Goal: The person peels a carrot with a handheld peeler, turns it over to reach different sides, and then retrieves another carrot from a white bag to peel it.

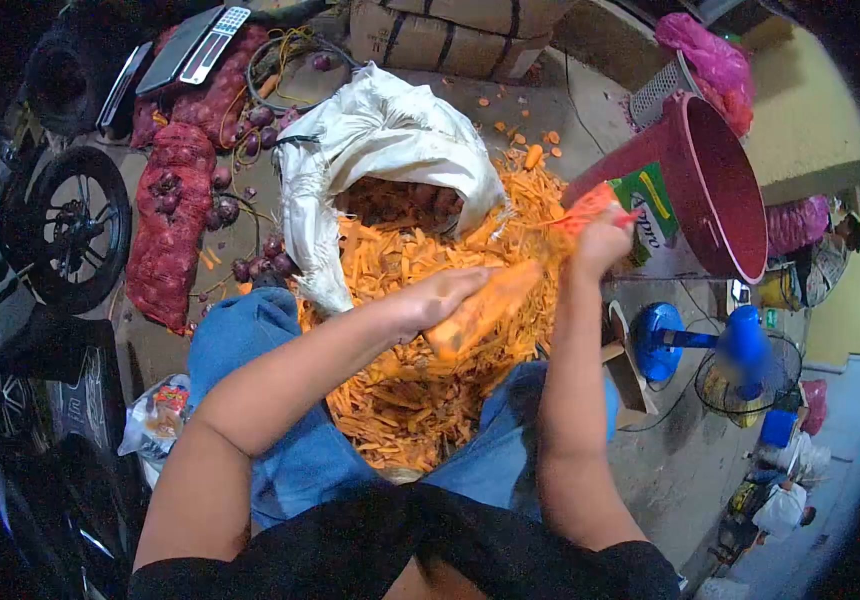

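My left hand (pixel 442 298) is closed around a thick orange carrot (pixel 485 315), which slants up to the right over a heap of carrot peelings (pixel 400 395). To the right of the carrot's tip, my right hand (pixel 602 245) is closed on a red-orange tool that looks like a peeler (pixel 585 212); motion blurs its working end. Peelings fill the space between my knees and spread beyond them. A white woven sack (pixel 395 120) gapes at the far side of the heap, with peelings inside its mouth.
A dark red bucket (pixel 670 170) with a green label stands right of my right hand. Red net sacks of onions (pixel 172 220) and a scale (pixel 190 50) lie at left. Motorcycle wheels (pixel 75 230), a blue fan (pixel 660 340) and cardboard boxes (pixel 440 40) surround me.
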Tool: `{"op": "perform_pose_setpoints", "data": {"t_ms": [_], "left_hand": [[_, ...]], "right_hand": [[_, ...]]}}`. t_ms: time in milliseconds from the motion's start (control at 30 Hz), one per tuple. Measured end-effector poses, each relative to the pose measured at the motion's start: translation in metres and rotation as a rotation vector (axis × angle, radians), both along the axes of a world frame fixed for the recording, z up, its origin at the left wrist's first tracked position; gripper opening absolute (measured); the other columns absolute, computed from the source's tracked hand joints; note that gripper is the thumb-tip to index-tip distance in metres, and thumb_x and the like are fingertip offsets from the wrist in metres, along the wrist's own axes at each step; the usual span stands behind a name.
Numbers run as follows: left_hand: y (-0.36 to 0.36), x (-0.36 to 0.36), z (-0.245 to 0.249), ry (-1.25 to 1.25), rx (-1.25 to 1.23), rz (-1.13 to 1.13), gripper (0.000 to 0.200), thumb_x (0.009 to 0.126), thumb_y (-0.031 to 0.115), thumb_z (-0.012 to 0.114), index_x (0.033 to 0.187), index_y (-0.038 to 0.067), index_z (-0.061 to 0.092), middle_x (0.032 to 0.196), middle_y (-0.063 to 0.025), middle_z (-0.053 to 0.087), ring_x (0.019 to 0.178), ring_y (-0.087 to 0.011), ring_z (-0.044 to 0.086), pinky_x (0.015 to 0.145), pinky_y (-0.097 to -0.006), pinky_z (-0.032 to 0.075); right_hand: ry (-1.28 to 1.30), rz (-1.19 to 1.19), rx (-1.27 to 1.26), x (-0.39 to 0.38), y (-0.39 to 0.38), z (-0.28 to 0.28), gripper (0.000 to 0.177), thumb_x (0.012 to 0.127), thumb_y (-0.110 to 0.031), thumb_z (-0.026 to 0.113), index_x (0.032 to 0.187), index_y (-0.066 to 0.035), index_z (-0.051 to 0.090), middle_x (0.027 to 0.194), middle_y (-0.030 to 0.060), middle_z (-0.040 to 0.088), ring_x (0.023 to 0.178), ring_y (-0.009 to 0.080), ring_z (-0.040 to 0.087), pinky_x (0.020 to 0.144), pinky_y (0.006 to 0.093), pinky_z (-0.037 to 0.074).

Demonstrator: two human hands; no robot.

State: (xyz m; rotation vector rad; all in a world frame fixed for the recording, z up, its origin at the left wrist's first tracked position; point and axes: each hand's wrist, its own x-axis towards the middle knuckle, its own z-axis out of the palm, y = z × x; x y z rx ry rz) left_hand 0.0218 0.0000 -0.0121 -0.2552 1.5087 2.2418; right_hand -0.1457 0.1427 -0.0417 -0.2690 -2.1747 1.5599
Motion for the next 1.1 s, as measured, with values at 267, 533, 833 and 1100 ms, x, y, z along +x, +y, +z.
{"op": "perform_pose_setpoints", "data": {"t_ms": [267, 533, 833, 1100], "left_hand": [[-0.019, -0.016, 0.001, -0.16, 0.262, 0.197, 0.038, 0.086, 0.028, 0.025, 0.117, 0.009, 0.032, 0.107, -0.0055, 0.046, 0.094, -0.0139, 0.047, 0.082, -0.0264, 0.037], [-0.011, -0.009, -0.003, -0.216, 0.183, 0.08, 0.035, 0.085, 0.028, 0.028, 0.109, 0.006, 0.042, 0.1, -0.0065, 0.051, 0.086, -0.0133, 0.052, 0.077, -0.0277, 0.041], [-0.024, -0.017, -0.006, -0.359, 0.435, 0.21, 0.041, 0.084, 0.036, 0.03, 0.105, 0.004, 0.044, 0.096, -0.0082, 0.053, 0.084, -0.0167, 0.053, 0.075, -0.0297, 0.043], [-0.005, 0.005, 0.001, -0.224, 0.153, -0.104, 0.037, 0.083, 0.031, 0.036, 0.106, 0.004, 0.046, 0.094, -0.0074, 0.055, 0.078, -0.0127, 0.055, 0.067, -0.0264, 0.045]], "right_hand": [[0.09, 0.457, -0.061, 0.082, -0.065, 0.048, 0.016, 0.08, -0.015, 0.043, 0.073, -0.002, 0.046, 0.065, 0.0024, 0.047, 0.059, 0.0098, 0.043, 0.054, 0.0247, 0.037], [0.092, 0.204, 0.038, 0.03, -0.034, 0.016, 0.022, 0.08, -0.016, 0.044, 0.069, 0.002, 0.046, 0.059, 0.0066, 0.048, 0.054, 0.013, 0.043, 0.051, 0.0276, 0.036], [-0.059, 0.397, -0.253, 0.074, -0.06, 0.038, 0.02, 0.079, -0.017, 0.046, 0.073, 0.002, 0.047, 0.064, 0.005, 0.049, 0.057, 0.0129, 0.044, 0.052, 0.0281, 0.036], [0.132, -0.005, 0.124, 0.016, -0.014, 0.016, 0.021, 0.079, -0.018, 0.044, 0.073, 0.002, 0.047, 0.063, 0.0075, 0.05, 0.056, 0.0156, 0.044, 0.052, 0.0283, 0.037]]}}
